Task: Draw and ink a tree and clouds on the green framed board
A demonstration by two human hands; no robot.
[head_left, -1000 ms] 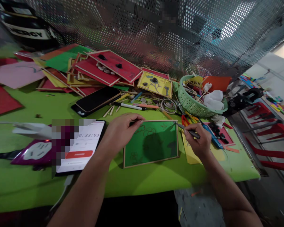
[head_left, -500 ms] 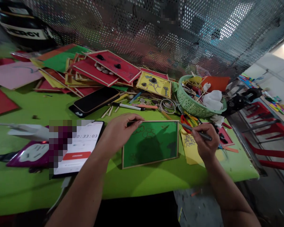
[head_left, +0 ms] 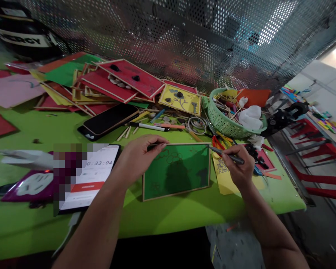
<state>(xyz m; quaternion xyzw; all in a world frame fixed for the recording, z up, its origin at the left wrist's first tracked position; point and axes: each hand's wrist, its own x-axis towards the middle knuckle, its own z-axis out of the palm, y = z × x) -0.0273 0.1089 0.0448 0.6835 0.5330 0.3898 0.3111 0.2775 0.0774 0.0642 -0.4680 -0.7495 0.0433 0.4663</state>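
Observation:
A green card with a thin wooden frame [head_left: 196, 172] is slightly tilted on the green tabletop before me, with outlined flowers drawn on it. My left hand [head_left: 141, 155] pinches the frame's upper left edge; a dark piece shows at those fingers, too hidden to name. In my right hand [head_left: 242, 166] is a dark grey pen [head_left: 233, 158], gripped as for writing. Its tip is at the card's upper right corner; I cannot tell if it touches. Just right of the card lies a yellow sheet [head_left: 225, 185] with a line drawing, partly under my right hand.
Behind are stacked red framed cards [head_left: 141, 80], a yellow framed card [head_left: 184, 101] and a green basket [head_left: 226, 121] of sticks and tissue. A dark phone [head_left: 109, 119], a lit timer phone [head_left: 86, 186] and a purple power strip [head_left: 19, 190] lie left. Red-handled pliers [head_left: 217, 142] lie near the basket.
My right hand has moved a little left, bringing the pen tip in to the card's upper right corner. My left hand keeps its hold. The view has shifted slightly.

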